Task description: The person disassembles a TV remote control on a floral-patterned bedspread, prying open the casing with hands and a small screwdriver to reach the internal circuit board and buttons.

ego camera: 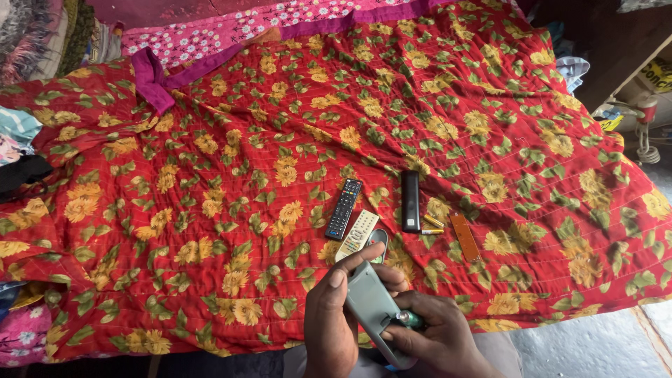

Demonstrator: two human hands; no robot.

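Head view: two hands work on a long grey plastic remote control [371,306].
The left hand [329,322] is clamped around it; the right hand [437,336] pinches a small green battery [409,320] at its open back.

A black remote [343,208], a beige remote [357,235] and loose batteries [432,224] lie on the quilt [210,175].

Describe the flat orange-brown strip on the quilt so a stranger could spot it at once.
Start at the red quilt with yellow flowers covering the bed, then find the cluster of remotes just above the person's hands. The orange-brown strip lies at the cluster's right end, past the black remote and the loose batteries. It alone is thin, flat, buttonless and nearly blends into the fabric.
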